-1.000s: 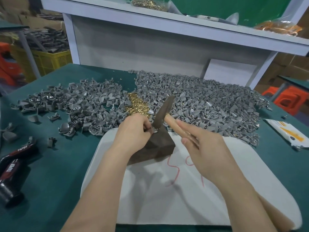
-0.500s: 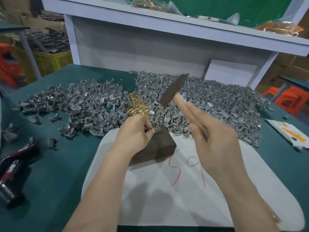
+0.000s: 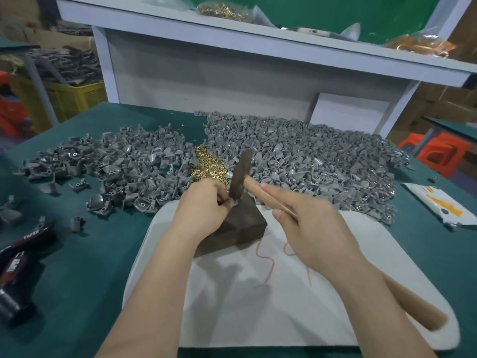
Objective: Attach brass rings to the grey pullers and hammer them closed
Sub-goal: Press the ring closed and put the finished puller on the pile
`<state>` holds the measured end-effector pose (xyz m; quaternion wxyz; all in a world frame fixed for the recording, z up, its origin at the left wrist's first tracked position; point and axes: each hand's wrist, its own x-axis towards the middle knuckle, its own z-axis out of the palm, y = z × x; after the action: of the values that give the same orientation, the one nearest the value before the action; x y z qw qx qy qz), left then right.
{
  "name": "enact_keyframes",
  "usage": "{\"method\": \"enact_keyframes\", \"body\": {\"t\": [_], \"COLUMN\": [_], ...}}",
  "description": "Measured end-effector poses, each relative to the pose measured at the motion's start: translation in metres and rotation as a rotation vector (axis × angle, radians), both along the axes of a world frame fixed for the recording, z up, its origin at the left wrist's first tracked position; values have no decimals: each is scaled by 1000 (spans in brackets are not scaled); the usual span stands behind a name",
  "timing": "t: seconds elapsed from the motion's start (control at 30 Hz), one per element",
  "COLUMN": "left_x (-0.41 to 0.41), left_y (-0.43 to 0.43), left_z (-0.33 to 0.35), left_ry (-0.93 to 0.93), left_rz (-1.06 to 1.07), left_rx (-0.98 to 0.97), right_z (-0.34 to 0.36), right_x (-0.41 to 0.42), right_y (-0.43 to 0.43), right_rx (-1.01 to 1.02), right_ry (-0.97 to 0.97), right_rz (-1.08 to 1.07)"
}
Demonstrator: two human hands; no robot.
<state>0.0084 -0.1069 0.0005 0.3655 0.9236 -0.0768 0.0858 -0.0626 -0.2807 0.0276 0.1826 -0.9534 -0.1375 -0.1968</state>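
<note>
**A:** Left fingers?

**B:** Left hand is curled. Thumb and fingertips pinch a puller at the top edge of the block. The fingers mostly cover it, so I can't tell if a ring is on it.

**A:** Right?

**B:** Right hand is wrapped round the hammer handle, index finger straight along the wood. The head is down just right of the left fingertips, at the block's top. Can't tell if it touches the puller.

**A:** Under the hands?

**B:** The block sits on a white mat, tilted. There's red scribble on the mat below the right fingers.

**A:** Stock?

**B:** Rings are a brass pile just beyond the left fingers. Pullers are a big heap beyond the right fingers, with brass specks along its near edge. A second heap lies beyond and left of the left hand. All of it is on the green table.

**A:** Further out?

**B:** A black tool is well left of the left hand. A packet is well right of the right hand.
</note>
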Motion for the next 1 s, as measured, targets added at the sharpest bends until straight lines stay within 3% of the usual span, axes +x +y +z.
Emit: {"method": "enact_keyframes", "body": {"t": [0.17, 0.3, 0.4, 0.5, 0.6, 0.7, 0.83, 0.9, 1.0], "left_x": [1, 0, 0, 1, 2, 3, 6, 8, 11], "left_y": [1, -1, -1, 0, -1, -1, -3, -1, 9], "left_z": [0, 1, 1, 1, 0, -1, -2, -1, 3], "left_ry": [17, 18, 24, 10, -10, -39, -97, -127, -193], "left_rz": [-4, 1, 4, 11, 12, 2, -9, 60, 296], "left_rx": [17, -3, -18, -33, -62, -114, -254, -363, -666], "right_z": [-8, -24, -35, -39, -38, -22, -5, 4, 22], "right_x": [30, 57, 67, 66, 63, 63, 78, 94, 123], "right_y": [-21, -30, -33, -35, -29, -9, 34, 39, 23], "right_rx": [251, 484, 439, 165, 70, 189, 297, 422, 550], "right_ry": [86, 340, 427, 411, 304, 67, 279, 220, 78], "right_rz": [-154, -241, -263, -322, -395, -276, 19, -41, -329]}}
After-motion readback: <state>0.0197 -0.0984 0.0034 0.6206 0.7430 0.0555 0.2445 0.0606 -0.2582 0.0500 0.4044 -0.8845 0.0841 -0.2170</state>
